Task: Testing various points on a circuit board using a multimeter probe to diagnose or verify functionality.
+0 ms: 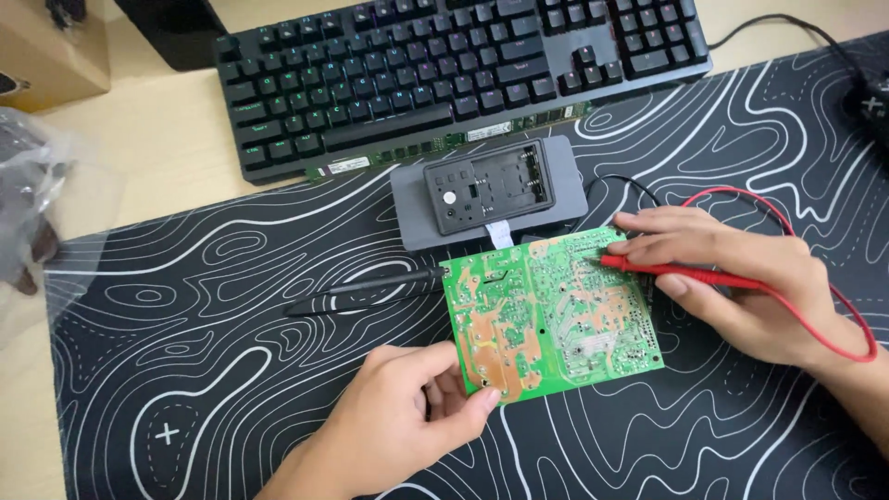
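Note:
A green circuit board (546,315) lies solder side up on the black patterned desk mat (231,306). My left hand (398,421) grips the board's near left corner, thumb on its edge. My right hand (732,278) holds a red test probe (685,271), its tip touching the board's far right corner. The red lead (852,324) loops round my right wrist. A black probe (370,289) lies on the mat, its tip at the board's left edge.
A grey meter (488,194) with its back open sits behind the board, joined by a white ribbon. Behind it lie two green memory sticks (435,143) and a black keyboard (463,65). A clear plastic bag (28,185) sits far left.

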